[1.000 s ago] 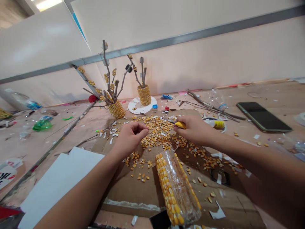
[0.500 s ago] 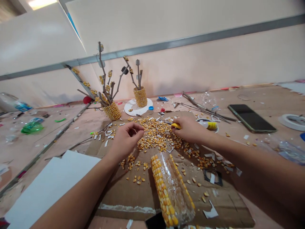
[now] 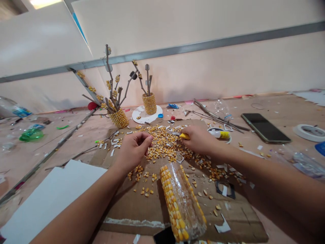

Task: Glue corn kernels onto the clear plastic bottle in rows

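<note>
My right hand (image 3: 199, 140) is closed round a yellow-handled craft knife (image 3: 184, 136), its grey blade pointing left over the loose corn kernels (image 3: 162, 145). Opposite it, at the left edge of the kernel pile, my left hand (image 3: 134, 150) has thumb and fingertips pinched together; whatever they hold, if anything, is too small to make out. Nearest me lies a clear plastic cylinder (image 3: 183, 200), partly covered with rows of glued kernels and bare along its upper middle. It rests on a brown cardboard sheet (image 3: 132, 206), touched by neither hand.
Two kernel-covered pots (image 3: 118, 118) with twigs stand at the back, one on a white disc (image 3: 138, 117). A glue stick (image 3: 220, 134), phone (image 3: 265, 127) and tape roll (image 3: 309, 131) lie right. White paper (image 3: 58, 196) lies left; paper scraps are scattered about.
My right hand has moved slightly left and down with the craft knife. My left hand keeps its pinch almost in place. The whole view has shifted a little.
</note>
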`<action>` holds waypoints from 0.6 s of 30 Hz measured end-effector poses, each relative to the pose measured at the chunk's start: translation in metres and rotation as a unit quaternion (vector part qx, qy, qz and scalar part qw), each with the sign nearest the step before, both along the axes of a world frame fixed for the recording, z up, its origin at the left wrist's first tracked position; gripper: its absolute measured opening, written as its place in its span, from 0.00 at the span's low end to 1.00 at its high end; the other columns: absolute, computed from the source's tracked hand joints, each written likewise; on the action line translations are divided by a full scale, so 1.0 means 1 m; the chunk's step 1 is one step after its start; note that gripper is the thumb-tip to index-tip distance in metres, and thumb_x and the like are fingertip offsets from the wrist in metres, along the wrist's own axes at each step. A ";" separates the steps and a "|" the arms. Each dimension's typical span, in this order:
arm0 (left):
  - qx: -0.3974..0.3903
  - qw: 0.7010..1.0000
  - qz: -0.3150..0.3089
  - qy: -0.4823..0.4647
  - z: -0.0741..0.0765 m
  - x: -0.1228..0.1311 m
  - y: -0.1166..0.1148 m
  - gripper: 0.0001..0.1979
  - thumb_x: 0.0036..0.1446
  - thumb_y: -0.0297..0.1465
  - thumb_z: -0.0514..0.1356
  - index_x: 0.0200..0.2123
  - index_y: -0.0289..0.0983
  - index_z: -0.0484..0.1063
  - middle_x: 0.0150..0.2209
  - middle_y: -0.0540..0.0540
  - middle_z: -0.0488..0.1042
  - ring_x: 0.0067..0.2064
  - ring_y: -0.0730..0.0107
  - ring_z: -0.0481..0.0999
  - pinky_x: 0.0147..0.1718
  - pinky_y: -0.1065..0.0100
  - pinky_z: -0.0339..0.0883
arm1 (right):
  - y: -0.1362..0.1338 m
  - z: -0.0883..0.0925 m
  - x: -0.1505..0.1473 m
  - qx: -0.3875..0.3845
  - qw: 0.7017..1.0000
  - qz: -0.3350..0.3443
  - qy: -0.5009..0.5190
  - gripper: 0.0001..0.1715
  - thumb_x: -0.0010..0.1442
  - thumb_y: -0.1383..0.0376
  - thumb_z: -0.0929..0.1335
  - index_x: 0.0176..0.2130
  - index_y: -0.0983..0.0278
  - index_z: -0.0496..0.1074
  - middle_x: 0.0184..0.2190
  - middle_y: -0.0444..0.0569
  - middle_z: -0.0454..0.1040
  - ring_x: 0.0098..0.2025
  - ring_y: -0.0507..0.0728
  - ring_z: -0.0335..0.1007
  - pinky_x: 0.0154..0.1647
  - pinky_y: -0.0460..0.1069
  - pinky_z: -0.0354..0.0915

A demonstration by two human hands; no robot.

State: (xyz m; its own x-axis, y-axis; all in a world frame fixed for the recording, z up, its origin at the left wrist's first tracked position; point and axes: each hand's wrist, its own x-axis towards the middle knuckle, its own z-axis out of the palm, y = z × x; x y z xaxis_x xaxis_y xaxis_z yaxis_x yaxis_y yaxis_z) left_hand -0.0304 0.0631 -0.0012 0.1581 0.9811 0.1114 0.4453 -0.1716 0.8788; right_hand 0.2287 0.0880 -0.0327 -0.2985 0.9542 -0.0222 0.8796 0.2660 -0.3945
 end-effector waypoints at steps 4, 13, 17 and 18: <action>0.026 0.999 0.009 0.028 -0.004 -0.002 0.000 0.15 0.64 0.40 0.61 0.29 0.37 0.73 0.23 0.52 0.71 0.21 0.75 0.65 0.21 0.71 0.58 | 0.000 -0.002 -0.003 -0.003 1.000 -0.001 -0.026 0.09 0.63 0.62 0.69 0.36 0.61 0.81 0.38 0.53 0.83 0.36 0.59 0.74 0.33 0.49 0.55; 0.089 0.993 0.034 0.073 -0.003 0.002 -0.004 0.19 0.68 0.39 0.54 0.23 0.41 0.63 0.17 0.54 0.61 0.23 0.70 0.59 0.25 0.68 0.52 | 0.005 0.000 -0.013 -0.013 0.995 -0.025 -0.094 0.12 0.63 0.61 0.70 0.39 0.63 0.83 0.40 0.60 0.84 0.39 0.63 0.78 0.33 0.51 0.58; 0.084 0.995 0.009 0.048 -0.003 0.003 -0.007 0.25 0.69 0.40 0.53 0.19 0.41 0.60 0.16 0.53 0.62 0.21 0.72 0.61 0.25 0.67 0.55 | 0.008 0.002 -0.014 -0.016 0.993 -0.019 -0.112 0.13 0.64 0.61 0.69 0.41 0.64 0.83 0.40 0.61 0.84 0.39 0.64 0.79 0.33 0.51 0.59; 0.078 0.997 0.005 0.029 -0.004 0.002 -0.007 0.26 0.70 0.42 0.53 0.18 0.41 0.60 0.16 0.53 0.62 0.21 0.72 0.62 0.25 0.67 0.56 | 0.008 0.003 -0.014 -0.015 0.993 -0.016 -0.116 0.12 0.64 0.61 0.69 0.41 0.64 0.83 0.40 0.61 0.84 0.39 0.64 0.79 0.33 0.51 0.60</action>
State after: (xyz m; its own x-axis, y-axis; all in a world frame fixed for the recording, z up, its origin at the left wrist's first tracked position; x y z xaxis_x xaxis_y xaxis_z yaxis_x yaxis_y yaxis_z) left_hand -0.0283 0.0565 -0.0050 0.1601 0.9541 0.2531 0.4974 -0.2994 0.8142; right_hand 0.2149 0.0965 -0.0300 -0.2524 0.9607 -0.1155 0.9554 0.2284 -0.1874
